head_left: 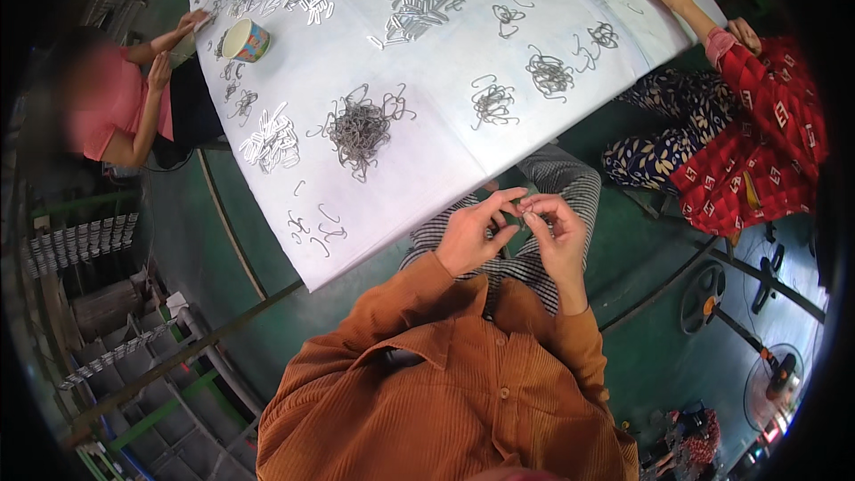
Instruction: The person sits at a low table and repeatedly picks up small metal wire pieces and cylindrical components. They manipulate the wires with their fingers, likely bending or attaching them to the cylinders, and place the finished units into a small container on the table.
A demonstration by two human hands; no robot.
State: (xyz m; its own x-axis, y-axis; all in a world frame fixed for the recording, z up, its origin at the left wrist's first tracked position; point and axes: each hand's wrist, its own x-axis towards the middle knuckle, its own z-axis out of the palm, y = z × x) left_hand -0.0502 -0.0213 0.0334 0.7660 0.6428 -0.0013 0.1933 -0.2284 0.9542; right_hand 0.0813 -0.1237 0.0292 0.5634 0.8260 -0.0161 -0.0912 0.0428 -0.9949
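Observation:
My left hand (469,236) and my right hand (560,236) are close together over my lap, just off the near edge of the white-covered table (419,169). The right thumb and forefinger are pinched, and the left fingers curl toward them. Whatever lies between the fingertips is too small to make out. On the table, the nearest group is a loose cluster of bent wire hooks (492,103). Farther left sits a dense heap of dark wire hooks (360,132), with a pile of short shiny strips (270,141) beside it.
More hooks (549,76) and strips (417,11) are scattered across the table. A paper tub (246,41) stands near its left edge. A person in pink (111,116) sits at left, another in a red patterned top (757,134) at right. A fan (773,383) stands behind at lower right.

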